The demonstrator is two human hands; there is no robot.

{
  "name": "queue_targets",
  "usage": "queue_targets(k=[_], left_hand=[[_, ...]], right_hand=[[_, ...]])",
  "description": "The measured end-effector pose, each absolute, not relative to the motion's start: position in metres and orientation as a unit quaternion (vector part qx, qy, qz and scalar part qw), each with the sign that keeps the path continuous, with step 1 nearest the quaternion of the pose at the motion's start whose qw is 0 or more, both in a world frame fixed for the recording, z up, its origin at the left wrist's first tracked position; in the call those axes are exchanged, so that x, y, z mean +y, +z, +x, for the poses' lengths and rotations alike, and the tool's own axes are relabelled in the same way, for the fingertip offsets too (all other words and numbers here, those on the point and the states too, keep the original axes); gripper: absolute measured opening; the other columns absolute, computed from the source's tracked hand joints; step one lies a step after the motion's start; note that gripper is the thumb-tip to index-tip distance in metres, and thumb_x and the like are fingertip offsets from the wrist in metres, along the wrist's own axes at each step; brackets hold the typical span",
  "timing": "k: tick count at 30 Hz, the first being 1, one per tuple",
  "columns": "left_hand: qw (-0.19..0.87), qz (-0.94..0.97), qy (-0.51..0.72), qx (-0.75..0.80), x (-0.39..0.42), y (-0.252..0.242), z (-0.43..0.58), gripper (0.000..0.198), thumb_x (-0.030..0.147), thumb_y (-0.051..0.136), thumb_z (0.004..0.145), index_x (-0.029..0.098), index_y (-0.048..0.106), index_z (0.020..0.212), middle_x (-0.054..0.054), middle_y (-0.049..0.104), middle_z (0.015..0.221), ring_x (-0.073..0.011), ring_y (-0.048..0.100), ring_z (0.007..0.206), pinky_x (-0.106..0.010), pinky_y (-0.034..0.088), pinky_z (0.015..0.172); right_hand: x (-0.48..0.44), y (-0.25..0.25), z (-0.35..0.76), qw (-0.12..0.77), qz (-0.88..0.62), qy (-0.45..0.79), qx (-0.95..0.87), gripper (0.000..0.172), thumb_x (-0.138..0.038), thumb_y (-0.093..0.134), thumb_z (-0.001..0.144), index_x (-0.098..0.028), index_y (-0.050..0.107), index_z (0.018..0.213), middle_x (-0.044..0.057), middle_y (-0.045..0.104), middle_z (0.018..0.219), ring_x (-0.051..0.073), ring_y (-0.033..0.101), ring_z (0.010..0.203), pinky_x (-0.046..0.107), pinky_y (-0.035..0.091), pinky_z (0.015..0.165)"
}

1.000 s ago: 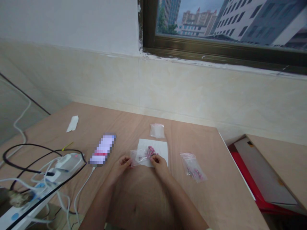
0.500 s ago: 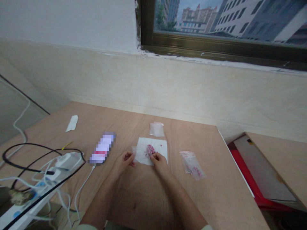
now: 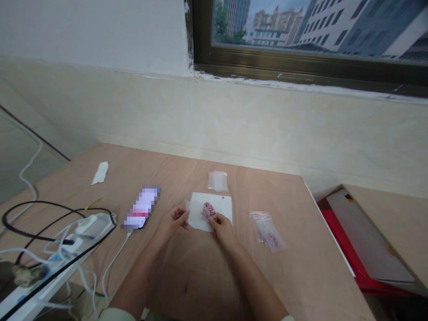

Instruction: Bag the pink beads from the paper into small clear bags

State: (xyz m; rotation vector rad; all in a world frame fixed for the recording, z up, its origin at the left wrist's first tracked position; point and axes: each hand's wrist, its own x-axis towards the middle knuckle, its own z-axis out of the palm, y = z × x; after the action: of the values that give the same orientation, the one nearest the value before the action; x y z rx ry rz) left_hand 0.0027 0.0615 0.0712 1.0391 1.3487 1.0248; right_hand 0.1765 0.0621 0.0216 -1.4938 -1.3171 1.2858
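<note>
My right hand (image 3: pixel 220 224) pinches a small pink-and-white beaded piece (image 3: pixel 209 210) between thumb and fingertips, over a white sheet of paper (image 3: pixel 196 200). To the left, my left hand (image 3: pixel 179 217) has its thumb and fingers closed on the edge of a clear plastic bag (image 3: pixel 187 205), which overlaps the paper's left side. A small dark reddish spot (image 3: pixel 223 197) shows near the paper's top right corner. Just beyond the paper lies a stack of clear zip bags (image 3: pixel 217 181). Right of my right hand are zip bags with pink pieces inside (image 3: pixel 268 232).
A phone (image 3: pixel 142 208) with a charging cable lies left of my hands. Further left, a power strip (image 3: pixel 62 272) sits among tangled cables. A white scrap (image 3: pixel 100 173) lies at the back left. The wooden table (image 3: pixel 317 249) ends on the right by a red-edged box (image 3: pixel 337 240).
The beaded piece has turned slightly in my right hand. My left hand and the clear bag have shifted a little. The whole view has moved slightly.
</note>
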Motion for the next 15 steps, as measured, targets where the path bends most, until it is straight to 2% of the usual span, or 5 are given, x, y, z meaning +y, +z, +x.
queue_targets(k=[9,15], left_hand=[[0.545,0.433,0.446,0.562,0.0619,0.0775,0.0109,0.031,0.040,0.063,0.055,0.014,0.048,0.061,0.006,0.052,0.044,-0.0083,0.050,0.039,-0.021,0.044,0.041],[0.536,0.453,0.451,0.551,0.0677,0.0750,0.0126,0.031,0.040,0.063,0.056,0.014,0.047,0.061,0.006,0.052,0.045,-0.0080,0.050,0.040,-0.020,0.043,0.041]], right_hand=[[0.0622,0.0177,0.1734,0.394,-0.573,0.563,-0.447,0.028,-0.044,0.054,0.061,-0.016,0.051,0.057,-0.003,0.049,0.046,0.007,0.036,0.035,0.021,0.026,0.037],[0.0626,0.0124,0.1723,0.414,-0.542,0.619,-0.390,0.029,-0.045,0.057,0.059,-0.017,0.050,0.058,-0.001,0.053,0.050,0.008,0.040,0.037,0.021,0.030,0.036]])
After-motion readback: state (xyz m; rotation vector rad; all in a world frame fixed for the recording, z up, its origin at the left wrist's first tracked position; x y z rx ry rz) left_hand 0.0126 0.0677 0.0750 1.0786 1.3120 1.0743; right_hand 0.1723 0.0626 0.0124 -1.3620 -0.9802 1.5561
